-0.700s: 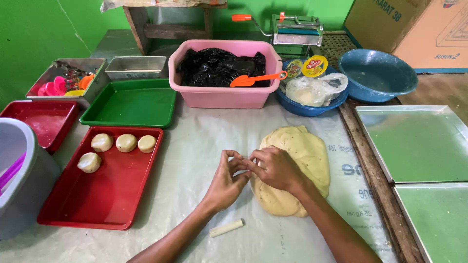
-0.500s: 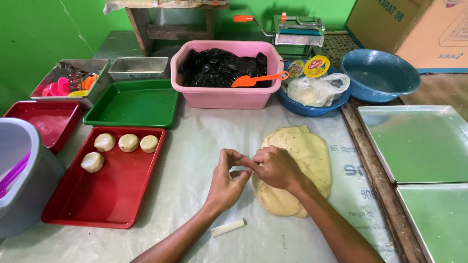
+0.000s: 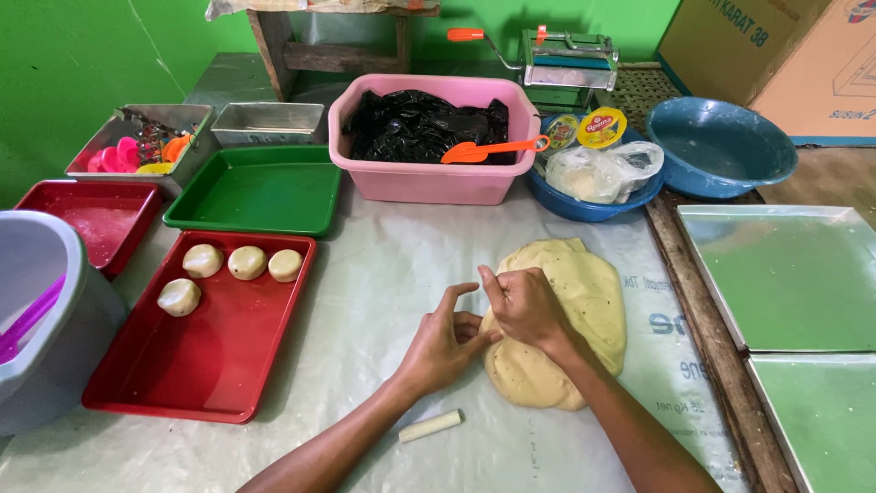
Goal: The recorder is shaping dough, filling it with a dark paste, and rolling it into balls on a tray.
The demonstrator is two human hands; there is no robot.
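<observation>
A large flat mound of pale yellow dough (image 3: 584, 301) lies on the plastic-covered table. My left hand (image 3: 443, 342) and my right hand (image 3: 525, 306) meet at the dough's left edge, fingers pinching a small piece of it between them. A short pale stick (image 3: 431, 425) lies on the table near my left forearm. Several round dough balls (image 3: 228, 269) sit at the far end of a red tray (image 3: 192, 365) to the left.
A pink tub (image 3: 429, 178) with a black bag and an orange scoop stands behind. Around it are a green tray (image 3: 260, 192), another red tray (image 3: 96, 219), a grey bucket (image 3: 41, 319), blue bowls (image 3: 721, 146), a pasta roller (image 3: 566, 59) and metal baking sheets (image 3: 789, 274) on the right.
Both hands stay together at the dough's left edge, fingers shifting as they work a small piece. The view has drifted slightly.
</observation>
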